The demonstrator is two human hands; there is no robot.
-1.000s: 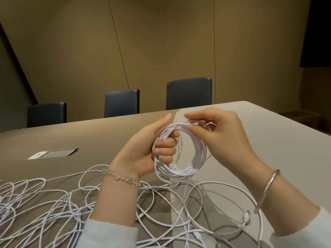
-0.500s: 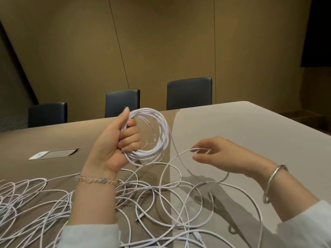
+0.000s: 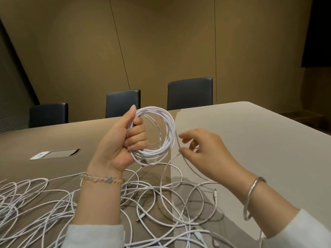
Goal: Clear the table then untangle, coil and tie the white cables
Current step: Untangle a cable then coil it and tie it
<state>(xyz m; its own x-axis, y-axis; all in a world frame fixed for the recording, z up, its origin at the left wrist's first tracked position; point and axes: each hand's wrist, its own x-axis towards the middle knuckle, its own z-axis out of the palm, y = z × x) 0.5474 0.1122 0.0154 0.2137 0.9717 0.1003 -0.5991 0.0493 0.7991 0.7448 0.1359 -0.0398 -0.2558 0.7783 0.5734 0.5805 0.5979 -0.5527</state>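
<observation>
My left hand [image 3: 121,140] is shut around a round coil of white cable [image 3: 166,133], held upright above the table. From the coil's right side a loose strand [image 3: 177,140] runs down. My right hand [image 3: 202,149] pinches that strand between thumb and fingertips, just right of the coil. Under both forearms lies a tangle of white cables [image 3: 53,203], spread across the near part of the brown table [image 3: 62,135]. Some cable plugs [image 3: 215,194] show near my right wrist.
A flush power and socket panel [image 3: 55,153] sits in the tabletop at left. Three dark chairs [image 3: 189,93] stand along the far edge, against a tan panelled wall. The table's right part [image 3: 250,133] is lighter, with a rounded far corner.
My right hand went from the coil down to the loose strand, then rose with it toward the coil. My left hand lifted the coil up and to the left.
</observation>
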